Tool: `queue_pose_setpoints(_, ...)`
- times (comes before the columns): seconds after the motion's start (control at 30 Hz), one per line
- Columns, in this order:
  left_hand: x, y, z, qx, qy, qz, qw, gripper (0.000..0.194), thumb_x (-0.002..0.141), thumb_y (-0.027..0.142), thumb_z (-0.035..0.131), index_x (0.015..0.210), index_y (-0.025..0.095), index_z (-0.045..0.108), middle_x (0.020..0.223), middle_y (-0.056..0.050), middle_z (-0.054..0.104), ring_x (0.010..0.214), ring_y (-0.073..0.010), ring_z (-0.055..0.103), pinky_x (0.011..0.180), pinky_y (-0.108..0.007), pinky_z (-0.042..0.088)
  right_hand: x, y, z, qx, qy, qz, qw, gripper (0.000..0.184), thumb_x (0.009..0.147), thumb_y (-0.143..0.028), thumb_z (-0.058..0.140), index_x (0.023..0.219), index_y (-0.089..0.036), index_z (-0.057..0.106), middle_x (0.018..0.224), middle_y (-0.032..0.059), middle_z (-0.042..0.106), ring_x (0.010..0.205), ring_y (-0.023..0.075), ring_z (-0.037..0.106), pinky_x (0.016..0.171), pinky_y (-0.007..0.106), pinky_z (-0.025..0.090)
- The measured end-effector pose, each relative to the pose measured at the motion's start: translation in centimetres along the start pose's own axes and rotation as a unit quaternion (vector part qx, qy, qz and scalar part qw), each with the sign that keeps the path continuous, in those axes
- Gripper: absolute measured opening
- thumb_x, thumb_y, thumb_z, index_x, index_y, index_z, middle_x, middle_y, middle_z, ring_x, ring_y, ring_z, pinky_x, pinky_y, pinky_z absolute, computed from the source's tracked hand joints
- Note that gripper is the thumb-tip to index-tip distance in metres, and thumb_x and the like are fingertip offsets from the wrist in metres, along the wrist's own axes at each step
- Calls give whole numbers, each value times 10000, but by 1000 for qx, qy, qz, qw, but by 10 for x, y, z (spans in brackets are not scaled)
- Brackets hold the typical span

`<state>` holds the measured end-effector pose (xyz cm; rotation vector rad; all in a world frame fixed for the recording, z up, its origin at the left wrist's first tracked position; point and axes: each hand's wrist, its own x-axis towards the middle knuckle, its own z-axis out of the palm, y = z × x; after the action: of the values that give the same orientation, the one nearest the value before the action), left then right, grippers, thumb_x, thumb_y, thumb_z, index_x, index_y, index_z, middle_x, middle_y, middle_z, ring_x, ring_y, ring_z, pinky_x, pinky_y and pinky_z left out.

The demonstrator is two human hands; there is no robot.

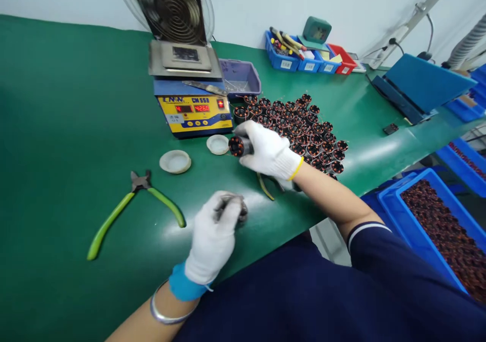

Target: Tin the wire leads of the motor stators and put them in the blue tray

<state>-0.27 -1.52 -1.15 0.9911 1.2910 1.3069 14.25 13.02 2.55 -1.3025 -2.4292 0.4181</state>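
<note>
The right grip (268,150), in a white glove with a yellow hem, is closed around a black cylinder (238,146), parted only by that part's width: fingers over the far side, thumb on the near side. The cylinder is tipped sideways, its end with copper-coloured segments facing left, just right of a small dish (217,144). Whether it clears the desk (56,129) cannot be told.

The left grip (212,230), gloved in white above a blue cuff, sits nearer and further left. Its fingers curl inward, thumb close to forefinger, with a small dark piece (243,213) at their tips; blur hides whether this is clasped or merely touched.

Many similar cylinders (294,128) stand crowded beyond and right of the right grip. Green-handled cutters (140,182) lie left of the left grip, handles spread toward the near side. A larger dish (175,161) is between those cutters and the yellow-fronted heater (195,114), at the far side.
</note>
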Motion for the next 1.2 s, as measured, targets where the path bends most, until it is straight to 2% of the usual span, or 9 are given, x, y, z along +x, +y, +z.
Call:
queue_pose_setpoints(0.1, -1, 2, 5, 34, -36, -14, 999, 253, 826, 409, 668, 761, 168, 626, 662, -15, 629, 596, -149, 595, 577, -268, 505, 42, 1, 6, -94, -68, 4, 993, 582, 744, -249, 669, 1313, -188, 566, 1258, 91, 650, 1110, 319, 663, 928, 491, 578)
queue_pose_setpoints(0.2, 2, 4, 6, 25, -37, -25, 999, 266, 832, 431, 633, 766, 174, 611, 670, -13, 621, 608, -154, 585, 600, -284, 499, 65, 0, 13, -151, -116, -10, 982, 587, 749, -286, 670, 1324, -216, 575, 1273, 95, 652, 1130, 333, 651, 904, 490, 580)
queue_pose_setpoints(0.5, 3, 6, 5, 11, -74, -25, 997, 257, 849, 414, 594, 726, 189, 574, 666, -2, 581, 623, -149, 551, 614, -284, 459, 80, -10, 6, -179, -162, 33, 970, 587, 741, -443, 714, 1291, -253, 640, 1200, 58, 695, 1098, 302, 666, 901, 412, 569)
queue_pose_setpoints(0.63, 2, 10, 5, 4, -82, -35, 996, 260, 846, 423, 596, 737, 187, 582, 677, -5, 591, 627, -148, 561, 610, -278, 465, 75, -7, 2, -152, -106, 36, 982, 626, 789, -434, 687, 1373, -244, 569, 1279, 66, 652, 1134, 316, 638, 925, 471, 561)
queue_pose_setpoints(0.73, 1, 11, 5, 6, -96, -34, 995, 250, 842, 415, 597, 745, 185, 595, 681, -8, 609, 630, -147, 569, 614, -272, 472, 68, -12, -6, -182, -52, -5, 982, 616, 837, -364, 663, 1415, -218, 511, 1369, 102, 564, 1142, 322, 604, 935, 502, 551)
queue_pose_setpoints(0.87, -1, 13, 5, 9, -98, -39, 994, 263, 838, 432, 600, 757, 182, 615, 700, -22, 629, 652, -160, 589, 642, -287, 492, 66, -28, -7, -326, -93, -103, 935, 365, 974, -209, 453, 1313, -179, 583, 1331, 157, 522, 1142, 356, 544, 905, 523, 529)
queue_pose_setpoints(0.93, -2, 14, 4, 14, -92, -42, 995, 267, 835, 438, 596, 763, 181, 622, 714, -31, 640, 665, -169, 601, 661, -298, 503, 67, -32, 1, -365, -110, -113, 917, 363, 1022, -175, 316, 1215, -155, 622, 1298, 175, 530, 1104, 359, 535, 847, 508, 530)
queue_pose_setpoints(1.07, -2, 17, 3, 23, -83, -44, 995, 288, 829, 456, 590, 776, 176, 634, 728, -47, 652, 671, -179, 610, 676, -314, 517, 68, -32, 14, -373, -110, -108, 915, 360, 1055, -213, 292, 1139, -161, 638, 1261, 175, 549, 1088, 333, 516, 814, 463, 534)
queue_pose_setpoints(1.2, -4, 19, 2, 12, -77, -53, 996, 302, 824, 472, 599, 786, 174, 635, 733, -50, 652, 655, -178, 603, 658, -315, 520, 72, -35, -2, -378, -94, -135, 911, 371, 1042, -202, 308, 1205, -185, 640, 1305, 162, 546, 1107, 339, 515, 845, 492, 536)
